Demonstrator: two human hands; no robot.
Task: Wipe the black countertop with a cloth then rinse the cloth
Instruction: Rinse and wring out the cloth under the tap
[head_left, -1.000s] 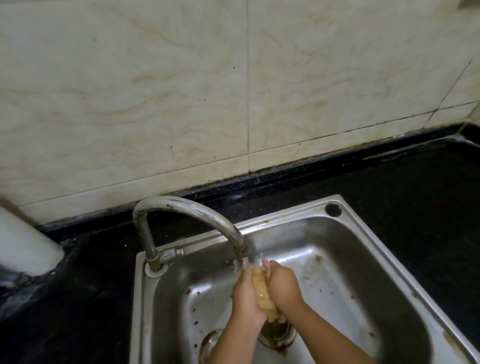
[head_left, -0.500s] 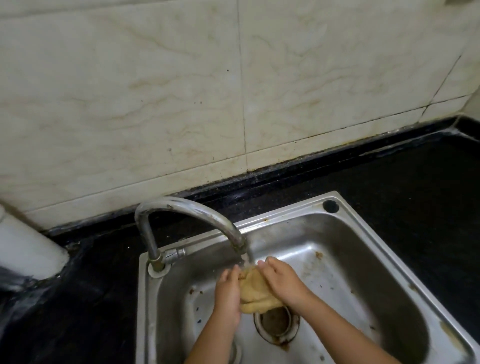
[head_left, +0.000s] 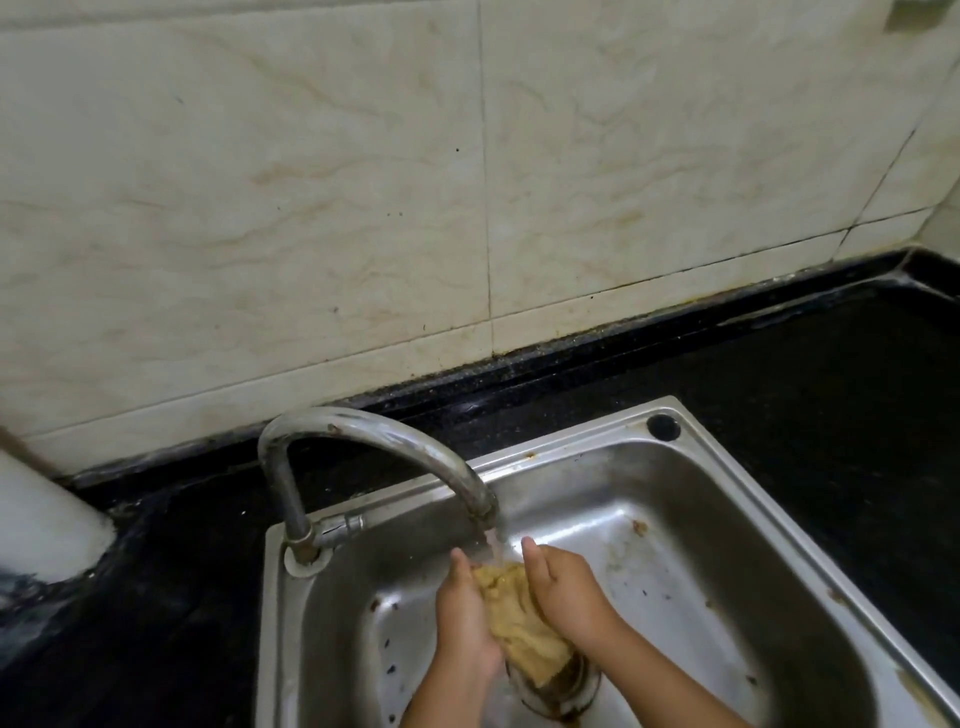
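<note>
A wet yellow cloth (head_left: 519, 623) is pressed between my left hand (head_left: 465, 618) and my right hand (head_left: 563, 597), inside the steel sink (head_left: 727, 519). Both palms face each other with the cloth bunched between them. Water runs from the curved steel tap (head_left: 384, 441) onto the cloth's top end. The cloth's lower end hangs over the drain (head_left: 566, 686). The black countertop (head_left: 805, 384) surrounds the sink.
A cream tiled wall (head_left: 363, 208) rises behind the counter. A white rounded object (head_left: 41, 525) sits at the left edge on the counter. The tap's lever (head_left: 343, 525) points right at the base. Rust spots mark the sink's rim and floor.
My hands have shifted from gripping the cloth upright to pressing it flat between the palms, and it now stretches lower over the drain. The view has tilted slightly.
</note>
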